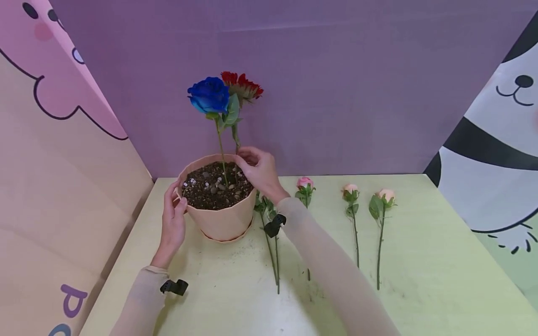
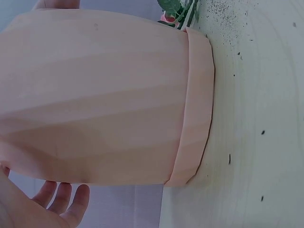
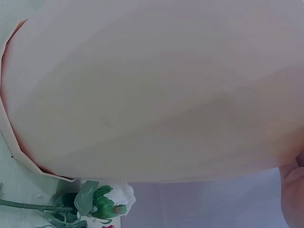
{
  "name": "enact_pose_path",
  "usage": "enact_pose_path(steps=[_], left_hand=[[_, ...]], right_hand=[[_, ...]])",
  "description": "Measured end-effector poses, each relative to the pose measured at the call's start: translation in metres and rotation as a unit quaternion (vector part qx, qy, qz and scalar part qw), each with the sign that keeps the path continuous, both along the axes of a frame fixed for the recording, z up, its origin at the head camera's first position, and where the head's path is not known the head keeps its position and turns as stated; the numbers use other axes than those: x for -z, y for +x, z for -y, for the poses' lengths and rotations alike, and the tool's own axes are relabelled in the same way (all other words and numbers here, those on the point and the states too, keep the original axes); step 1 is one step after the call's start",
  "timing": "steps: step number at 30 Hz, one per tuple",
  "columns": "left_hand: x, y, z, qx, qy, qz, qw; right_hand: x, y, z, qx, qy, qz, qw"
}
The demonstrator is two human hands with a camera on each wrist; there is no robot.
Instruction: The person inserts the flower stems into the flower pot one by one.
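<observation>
Left hand (image 1: 173, 225) grips the pot (image 1: 222, 221); right hand (image 1: 262, 172) pinches 1 red-flower stem (image 1: 235, 135).

Left of centre, a smooth, matt, plastic-looking pot (image 1: 222, 224) holds rough, crumbly soil (image 1: 206, 198). Above it, a blue rose (image 1: 208, 95) looks cloth-like. Across the bottom, the smooth tabletop (image 1: 235, 294) shines faintly; along the top, a matt backdrop (image 1: 357, 70) shows creases.

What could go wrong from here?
The right hand, at the red flower's stem, might bump the blue rose close by. If the left hand pushes the pot too hard, soil could spill. The right sleeve might drag the pink rose lying beneath.
</observation>
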State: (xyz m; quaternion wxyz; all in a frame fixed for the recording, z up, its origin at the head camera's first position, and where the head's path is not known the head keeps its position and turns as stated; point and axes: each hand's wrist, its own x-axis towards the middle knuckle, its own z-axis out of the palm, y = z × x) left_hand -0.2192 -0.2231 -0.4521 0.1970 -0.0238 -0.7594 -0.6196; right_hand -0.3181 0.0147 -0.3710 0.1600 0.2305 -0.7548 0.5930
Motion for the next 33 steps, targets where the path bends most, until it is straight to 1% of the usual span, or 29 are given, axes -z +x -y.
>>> enact_pose_path(steps=[2, 5, 8, 11, 15, 18, 22, 25, 29, 33], left_hand=[[0.0, 0.0, 0.001, 0.001, 0.0, 0.0, 1.0], [0.0, -0.001, 0.001, 0.003, 0.003, 0.001, 1.0], [0.0, -0.002, 0.002, 0.005, 0.002, 0.001, 1.0], [0.0, -0.001, 0.002, 0.005, 0.004, 0.002, 1.0], [0.001, 0.0, 0.002, 0.006, 0.005, 0.004, 1.0], [0.001, 0.0, 0.002, 0.007, 0.002, 0.005, 1.0], [0.002, 0.0, 0.002, 0.011, 0.0, 0.004, 0.9999], [0.002, -0.001, 0.002, 0.014, -0.001, 0.005, 0.9999], [0.001, 0.0, 0.002, 0.014, -0.006, 0.009, 0.9999], [0.001, 0.0, 0.002, 0.011, -0.009, 0.008, 0.9999]], right_hand=[[-0.002, 0.0, 0.0, -0.004, 0.003, 0.004, 1.0], [-0.006, 0.0, 0.0, -0.014, -0.007, 0.005, 0.9999], [-0.012, 0.0, 0.001, -0.027, -0.029, -0.004, 0.9992], [-0.02, 0.0, 0.002, -0.028, -0.04, -0.012, 0.9987], [-0.026, 0.001, 0.005, -0.037, -0.063, -0.008, 0.9973], [-0.027, 0.001, 0.008, -0.057, -0.098, 0.003, 0.9935], [-0.024, -0.001, 0.011, -0.078, -0.133, 0.036, 0.9874], [-0.022, -0.002, 0.013, -0.081, -0.138, 0.053, 0.9857], [-0.023, -0.002, 0.015, -0.086, -0.146, 0.047, 0.9844], [-0.023, -0.003, 0.017, -0.092, -0.125, 0.044, 0.9869]])
